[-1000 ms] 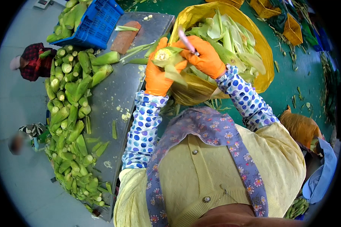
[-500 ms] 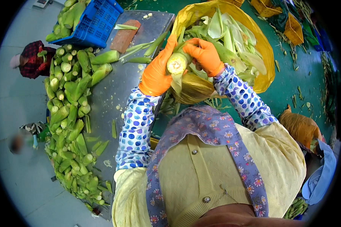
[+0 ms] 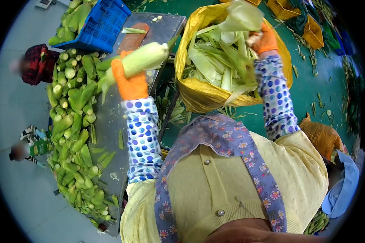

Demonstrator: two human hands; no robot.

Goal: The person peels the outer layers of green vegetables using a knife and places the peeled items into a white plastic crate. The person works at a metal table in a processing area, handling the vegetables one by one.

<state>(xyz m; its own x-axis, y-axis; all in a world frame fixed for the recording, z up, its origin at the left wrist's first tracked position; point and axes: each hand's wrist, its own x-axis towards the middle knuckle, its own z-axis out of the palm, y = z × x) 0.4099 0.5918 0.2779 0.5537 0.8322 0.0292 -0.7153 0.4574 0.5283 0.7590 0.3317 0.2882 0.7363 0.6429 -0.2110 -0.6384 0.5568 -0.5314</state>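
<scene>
My left hand (image 3: 130, 83), in an orange glove, is wrapped round an ear of corn (image 3: 145, 60) above the table. The ear is tilted, with pale green inner husk still on it and a loose leaf hanging at its lower left end. My right hand (image 3: 267, 40), also gloved in orange, grips a torn-off corn husk (image 3: 244, 17), blurred by motion. It is over the right side of a yellow sack (image 3: 200, 97) holding many stripped husks (image 3: 219, 67).
A long pile of unhusked corn (image 3: 75, 133) lies along the metal table (image 3: 119, 109). At the far left stands a blue crate (image 3: 103, 28) with more ears, beside a brown board (image 3: 133, 40). Two people (image 3: 40, 65) are beyond the pile. Yellow baskets (image 3: 312, 32) sit far right.
Both hands were together on the ear at the sack's left edge. Now my left hand has carried it left over the table, while my right hand has moved right with the husk pulled off.
</scene>
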